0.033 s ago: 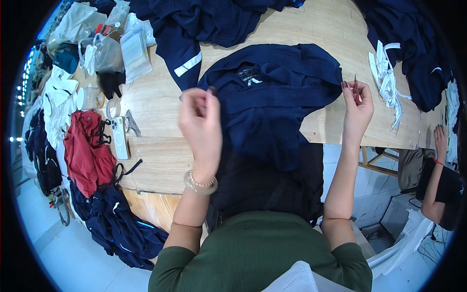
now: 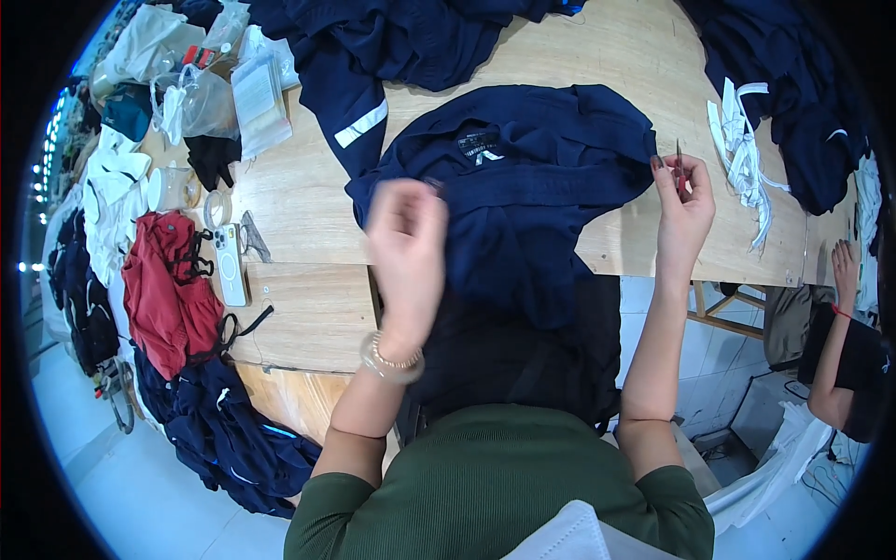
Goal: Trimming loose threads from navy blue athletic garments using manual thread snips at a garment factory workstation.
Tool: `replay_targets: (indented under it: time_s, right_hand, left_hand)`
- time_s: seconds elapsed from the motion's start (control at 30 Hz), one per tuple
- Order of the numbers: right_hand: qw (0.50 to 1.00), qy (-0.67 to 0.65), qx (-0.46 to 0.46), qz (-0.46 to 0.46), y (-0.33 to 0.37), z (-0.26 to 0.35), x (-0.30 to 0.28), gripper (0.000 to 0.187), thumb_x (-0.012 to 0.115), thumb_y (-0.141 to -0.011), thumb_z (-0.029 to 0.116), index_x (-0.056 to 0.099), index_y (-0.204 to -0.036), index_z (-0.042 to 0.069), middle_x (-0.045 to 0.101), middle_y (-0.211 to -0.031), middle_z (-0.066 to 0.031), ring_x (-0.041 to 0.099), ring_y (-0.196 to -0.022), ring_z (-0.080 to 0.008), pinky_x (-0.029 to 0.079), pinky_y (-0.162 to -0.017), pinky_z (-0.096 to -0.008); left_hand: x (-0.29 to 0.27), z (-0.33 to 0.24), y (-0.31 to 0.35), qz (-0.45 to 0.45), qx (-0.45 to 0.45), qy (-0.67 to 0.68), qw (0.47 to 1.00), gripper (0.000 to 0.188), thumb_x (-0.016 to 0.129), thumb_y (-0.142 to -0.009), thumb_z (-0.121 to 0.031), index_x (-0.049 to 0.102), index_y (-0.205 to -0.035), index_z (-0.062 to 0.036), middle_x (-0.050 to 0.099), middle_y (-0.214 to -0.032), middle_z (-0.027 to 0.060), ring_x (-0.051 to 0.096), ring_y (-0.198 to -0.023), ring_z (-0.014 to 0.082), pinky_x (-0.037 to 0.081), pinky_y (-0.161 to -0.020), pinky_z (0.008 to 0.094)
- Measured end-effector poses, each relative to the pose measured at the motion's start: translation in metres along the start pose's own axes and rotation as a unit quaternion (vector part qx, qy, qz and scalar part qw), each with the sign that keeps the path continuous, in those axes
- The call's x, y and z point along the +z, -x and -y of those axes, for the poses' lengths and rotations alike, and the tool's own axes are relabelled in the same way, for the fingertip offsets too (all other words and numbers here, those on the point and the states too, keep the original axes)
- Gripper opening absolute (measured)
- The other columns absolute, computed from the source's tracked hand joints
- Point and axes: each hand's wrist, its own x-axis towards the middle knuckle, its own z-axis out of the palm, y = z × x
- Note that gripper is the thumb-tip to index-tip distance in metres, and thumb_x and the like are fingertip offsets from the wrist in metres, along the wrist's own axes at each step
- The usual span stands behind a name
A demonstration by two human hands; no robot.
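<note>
A navy shirt (image 2: 523, 168) lies on the table in front of me, its collar turned toward the far side and its lower part hanging over the near edge. Over its left side is my left hand (image 2: 408, 238), fingers curled together and slightly blurred; whatever they may pinch is hidden. At the cuff end on the right, my right hand (image 2: 686, 201) grips small thread snips (image 2: 683, 182) with a red handle, blades pointing away. Its thumb and fingertip meet the cuff edge.
Navy garments (image 2: 401, 37) are heaped at the far side, and more (image 2: 793, 112) at right beside white strips (image 2: 744, 168). On the left sit a phone (image 2: 230, 266), a red bag (image 2: 168, 289), and plastic bags (image 2: 205, 103). A co-worker's arm (image 2: 833, 327) shows at far right.
My left hand has moved right and slightly nearer me, over the shirt. My right hand has shifted a little left with the snips; the shirt's left edge is now uncovered.
</note>
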Motion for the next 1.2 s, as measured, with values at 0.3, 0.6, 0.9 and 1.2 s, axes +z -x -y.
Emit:
replay_targets:
  time_s: [0.3,0.6,0.9,1.2]
  right_hand:
    - [0.983,-0.089,0.014,0.161,0.027,0.032,0.029,0.02,0.072,-0.09,0.016,0.061,-0.099,0.002,0.061,-0.09,-0.0013,0.055,-0.083,-0.0077,0.046,-0.074,-0.0221]
    - [0.969,0.086,-0.134,0.19,0.039,0.039,0.035,0.021,0.075,-0.08,0.013,0.063,-0.094,0.002,0.061,-0.086,-0.0082,0.059,-0.082,-0.0257,0.043,-0.075,-0.0343]
    - [0.96,0.101,-0.187,0.182,0.039,0.047,0.029,0.02,0.074,-0.083,0.01,0.064,-0.096,0.0,0.058,-0.088,-0.0055,0.057,-0.081,-0.0161,0.044,-0.07,-0.0265]
    - [0.964,0.092,-0.178,0.174,0.041,0.049,0.031,0.021,0.076,-0.081,0.013,0.064,-0.095,0.002,0.06,-0.087,-0.006,0.057,-0.081,-0.0198,0.042,-0.071,-0.0296]
  left_hand:
    - [0.054,0.02,0.028,0.118,-0.393,0.495,0.766,0.026,0.049,-0.104,-0.025,0.05,-0.122,-0.0076,0.058,-0.134,0.0126,0.054,-0.127,0.0223,0.05,-0.094,0.0328]
    - [0.051,0.019,0.022,0.093,-0.323,0.539,0.772,0.013,0.059,-0.099,-0.011,0.066,-0.102,-0.0015,0.069,-0.103,0.0091,0.068,-0.1,0.0172,0.057,-0.089,0.0231]
    - [0.048,0.005,0.023,0.097,-0.272,0.548,0.785,0.01,0.061,-0.098,-0.011,0.064,-0.1,-0.0021,0.069,-0.101,0.0069,0.068,-0.093,0.0135,0.056,-0.092,0.0271]
    - [0.048,0.006,0.022,0.108,-0.27,0.54,0.79,0.012,0.06,-0.098,-0.011,0.064,-0.103,-0.0017,0.069,-0.101,0.0065,0.067,-0.094,0.013,0.056,-0.093,0.0276]
